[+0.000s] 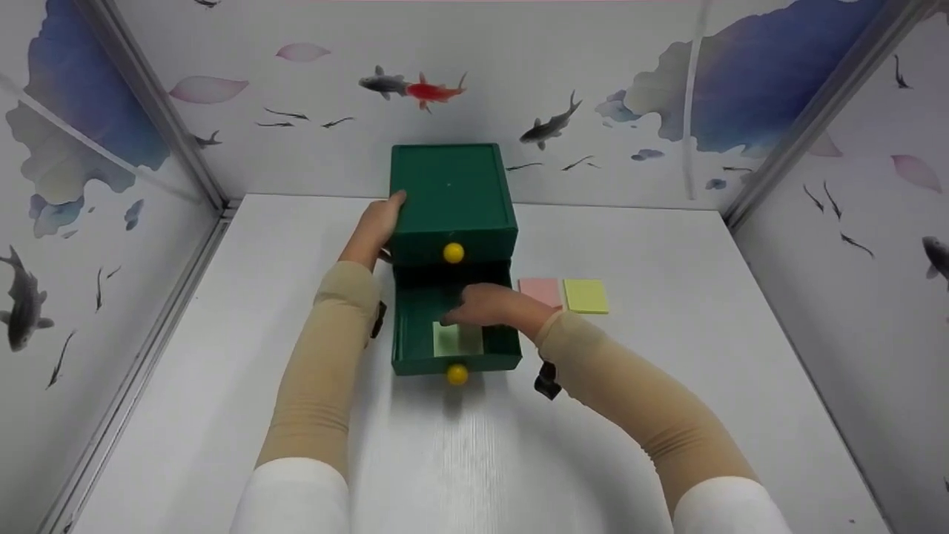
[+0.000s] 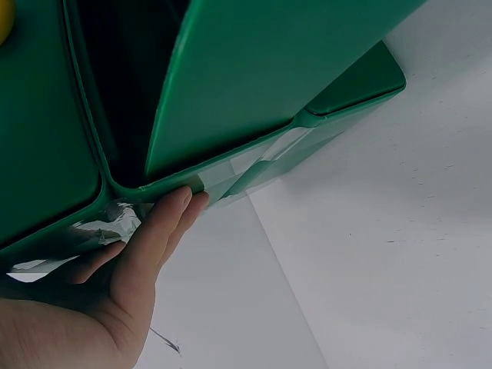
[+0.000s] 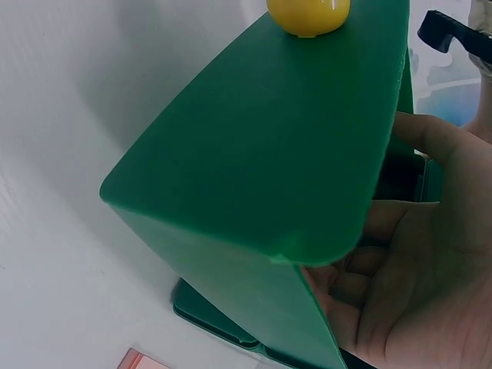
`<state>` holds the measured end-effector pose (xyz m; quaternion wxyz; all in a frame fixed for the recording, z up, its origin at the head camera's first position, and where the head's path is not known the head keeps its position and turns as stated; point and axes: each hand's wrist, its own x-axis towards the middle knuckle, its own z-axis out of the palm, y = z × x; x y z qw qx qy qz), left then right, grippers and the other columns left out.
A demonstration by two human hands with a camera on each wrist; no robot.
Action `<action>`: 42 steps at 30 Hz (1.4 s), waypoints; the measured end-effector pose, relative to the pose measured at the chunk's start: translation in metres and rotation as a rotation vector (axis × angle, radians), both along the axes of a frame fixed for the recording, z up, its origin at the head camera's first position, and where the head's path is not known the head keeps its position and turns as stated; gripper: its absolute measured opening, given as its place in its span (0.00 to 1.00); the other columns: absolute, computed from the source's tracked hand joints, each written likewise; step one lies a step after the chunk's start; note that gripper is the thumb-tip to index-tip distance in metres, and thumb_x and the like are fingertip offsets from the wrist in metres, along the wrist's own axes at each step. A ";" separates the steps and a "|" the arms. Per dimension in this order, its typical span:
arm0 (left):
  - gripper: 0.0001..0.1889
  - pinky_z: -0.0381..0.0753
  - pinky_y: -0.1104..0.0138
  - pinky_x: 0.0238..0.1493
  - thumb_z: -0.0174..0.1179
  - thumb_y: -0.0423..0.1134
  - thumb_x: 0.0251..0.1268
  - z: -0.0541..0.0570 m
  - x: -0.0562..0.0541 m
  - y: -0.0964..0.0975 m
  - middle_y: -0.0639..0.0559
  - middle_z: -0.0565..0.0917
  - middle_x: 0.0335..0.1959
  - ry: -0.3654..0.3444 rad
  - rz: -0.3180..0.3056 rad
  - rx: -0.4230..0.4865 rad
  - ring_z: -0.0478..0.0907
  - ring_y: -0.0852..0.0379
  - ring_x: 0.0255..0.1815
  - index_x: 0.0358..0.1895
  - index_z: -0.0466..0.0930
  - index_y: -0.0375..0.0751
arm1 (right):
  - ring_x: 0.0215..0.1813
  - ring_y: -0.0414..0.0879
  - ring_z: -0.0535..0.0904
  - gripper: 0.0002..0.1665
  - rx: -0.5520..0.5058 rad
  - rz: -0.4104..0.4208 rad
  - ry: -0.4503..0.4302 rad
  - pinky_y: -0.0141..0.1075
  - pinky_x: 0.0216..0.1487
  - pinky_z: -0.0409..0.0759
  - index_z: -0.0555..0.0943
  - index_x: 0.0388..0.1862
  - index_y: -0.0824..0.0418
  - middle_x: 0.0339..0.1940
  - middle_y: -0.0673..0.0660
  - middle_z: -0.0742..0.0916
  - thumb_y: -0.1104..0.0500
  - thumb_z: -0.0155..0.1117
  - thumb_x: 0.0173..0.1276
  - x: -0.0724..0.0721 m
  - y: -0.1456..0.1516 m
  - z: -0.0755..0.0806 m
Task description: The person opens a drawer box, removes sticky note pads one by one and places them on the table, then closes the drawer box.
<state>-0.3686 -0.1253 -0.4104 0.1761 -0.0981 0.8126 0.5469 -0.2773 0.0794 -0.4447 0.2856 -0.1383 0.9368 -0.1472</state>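
Observation:
A green two-drawer box stands at the back of the table, its lower drawer pulled out by a yellow knob. My left hand rests on the box's left side; the left wrist view shows this hand with fingers extended along the outer wall. Inside the drawer, my right hand is right at a light green sticky-note pad. In the right wrist view, the drawer front hides this hand's fingertips, so I cannot tell whether they pinch the pad.
A pink sticky-note pad and a yellow one lie side by side to the right of the box. The upper drawer, with its yellow knob, is closed. Patterned panels wall the white table at the back and sides.

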 end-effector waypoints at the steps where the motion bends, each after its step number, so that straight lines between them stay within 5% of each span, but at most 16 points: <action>1: 0.39 0.80 0.47 0.47 0.34 0.64 0.74 0.000 0.000 0.000 0.32 0.71 0.61 0.002 -0.001 -0.003 0.77 0.36 0.52 0.75 0.54 0.36 | 0.49 0.51 0.75 0.41 -0.005 0.000 0.005 0.47 0.60 0.74 0.72 0.67 0.62 0.59 0.58 0.80 0.36 0.59 0.67 0.000 0.000 -0.001; 8: 0.39 0.81 0.48 0.45 0.34 0.64 0.74 -0.001 -0.001 0.001 0.33 0.74 0.58 0.012 -0.005 -0.015 0.78 0.38 0.49 0.75 0.55 0.36 | 0.44 0.51 0.76 0.30 -0.045 -0.007 0.032 0.44 0.54 0.77 0.77 0.62 0.61 0.48 0.55 0.83 0.42 0.58 0.71 0.001 0.005 -0.004; 25: 0.39 0.80 0.48 0.48 0.34 0.64 0.74 0.001 -0.001 0.000 0.33 0.69 0.63 -0.009 0.001 -0.009 0.76 0.37 0.54 0.75 0.54 0.36 | 0.45 0.50 0.76 0.24 -0.121 0.098 -0.031 0.43 0.51 0.79 0.75 0.58 0.59 0.48 0.54 0.81 0.55 0.68 0.66 0.014 0.018 0.000; 34: 0.40 0.80 0.47 0.48 0.34 0.65 0.73 0.000 0.000 0.001 0.32 0.70 0.63 -0.001 -0.002 -0.009 0.76 0.36 0.54 0.76 0.53 0.37 | 0.47 0.50 0.74 0.21 -0.119 0.175 0.021 0.43 0.55 0.77 0.74 0.58 0.59 0.50 0.56 0.80 0.65 0.65 0.67 0.019 0.022 -0.007; 42: 0.39 0.80 0.48 0.47 0.34 0.64 0.74 -0.001 0.000 0.000 0.33 0.71 0.61 -0.003 0.009 -0.009 0.77 0.37 0.52 0.75 0.56 0.36 | 0.47 0.49 0.76 0.20 -0.191 0.185 0.109 0.43 0.55 0.77 0.75 0.55 0.57 0.51 0.55 0.82 0.63 0.67 0.66 0.023 0.029 -0.010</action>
